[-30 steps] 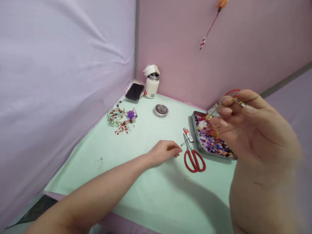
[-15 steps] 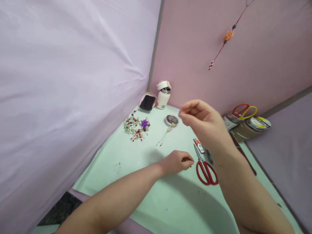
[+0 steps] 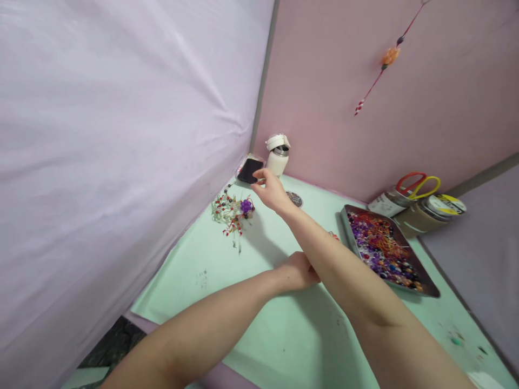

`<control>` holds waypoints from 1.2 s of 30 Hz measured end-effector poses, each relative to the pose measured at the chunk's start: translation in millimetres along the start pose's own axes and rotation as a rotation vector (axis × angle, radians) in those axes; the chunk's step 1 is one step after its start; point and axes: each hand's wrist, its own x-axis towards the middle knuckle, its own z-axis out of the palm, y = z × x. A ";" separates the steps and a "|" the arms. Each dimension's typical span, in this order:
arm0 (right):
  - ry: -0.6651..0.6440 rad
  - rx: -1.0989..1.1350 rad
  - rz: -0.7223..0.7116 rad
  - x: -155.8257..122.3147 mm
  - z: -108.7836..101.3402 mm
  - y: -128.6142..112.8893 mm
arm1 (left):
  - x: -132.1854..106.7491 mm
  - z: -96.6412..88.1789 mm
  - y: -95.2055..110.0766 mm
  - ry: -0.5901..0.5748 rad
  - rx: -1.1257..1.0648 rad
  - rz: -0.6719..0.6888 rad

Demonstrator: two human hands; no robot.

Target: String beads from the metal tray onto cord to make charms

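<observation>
My right hand (image 3: pixel 270 189) reaches across to the far left, just above and beside a pile of beaded strings (image 3: pixel 227 210). Its thumb and fingertips are slightly apart, with nothing visible between them. The pile has red, dark and green beads and a purple bead cluster (image 3: pixel 246 206). Pale string ends (image 3: pixel 239 248) stick out at its near side. My left hand (image 3: pixel 298 270) rests on the table with fingers curled, partly hidden behind my right forearm. Behind that forearm, a bit of a red and white lighter (image 3: pixel 333 235) shows.
A black phone-like slab (image 3: pixel 249 170) and a white bottle (image 3: pixel 278 161) stand at the back corner. A small round tin (image 3: pixel 294 199) is near them. At right lie a tray of beads and strings (image 3: pixel 348 227), scissors in a can (image 3: pixel 385 204) and a lidded jar (image 3: pixel 421 216). A beaded string (image 3: pixel 390 56) hangs on the wall.
My right hand has swung left and away from me, from over the tin to the pile. The pale beaded string it held is out of its fingers. My forearm now covers the red scissors.
</observation>
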 end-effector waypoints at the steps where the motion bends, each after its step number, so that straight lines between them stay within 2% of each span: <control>1: -0.016 -0.005 0.031 -3.0 -1.3 8.0 | 0.1 0.4 -1.4 0.017 -0.003 0.037; 2: -0.031 -0.005 0.046 -8.3 -4.9 14.9 | 1.1 1.2 -4.4 -0.007 0.011 0.051; 5: -0.036 -0.004 0.075 -31.9 -27.6 28.0 | 6.7 5.1 -17.8 -0.091 0.072 -0.053; 8: -0.034 0.010 0.095 -59.0 -60.2 35.2 | 11.4 7.9 -27.3 -0.084 0.045 -0.076; 12: 0.026 -0.040 0.171 -96.2 -104.0 50.2 | 12.1 6.9 -27.6 -0.091 0.044 -0.051; 15: 0.103 -0.047 0.241 -126.8 -128.5 66.8 | 11.5 6.7 -27.8 -0.071 0.040 -0.042; 17: 0.108 -0.046 0.287 -147.9 -139.0 76.8 | 11.4 7.6 -29.5 -0.062 0.022 -0.028; 22: 0.114 -0.133 0.302 -191.3 -148.1 88.5 | 11.4 7.7 -28.1 -0.054 -0.086 -0.057; 26: 0.115 -0.265 0.216 -207.2 -144.1 91.5 | 11.4 6.3 -18.4 -0.039 -0.092 -0.111; 29: 0.084 -0.324 0.114 -211.0 -137.5 94.9 | 8.5 5.4 -7.4 -0.074 0.080 -0.103; 33: 0.001 -0.370 0.042 -213.2 -129.7 96.4 | 1.6 -7.7 11.5 -0.184 0.430 0.013; 34: -0.019 -0.380 0.033 -213.7 -128.4 95.4 | 1.2 -14.4 15.6 -0.182 0.512 0.024; 36: -0.046 -0.394 0.021 -214.2 -127.0 91.9 | 3.6 -30.4 20.5 -0.082 0.672 0.005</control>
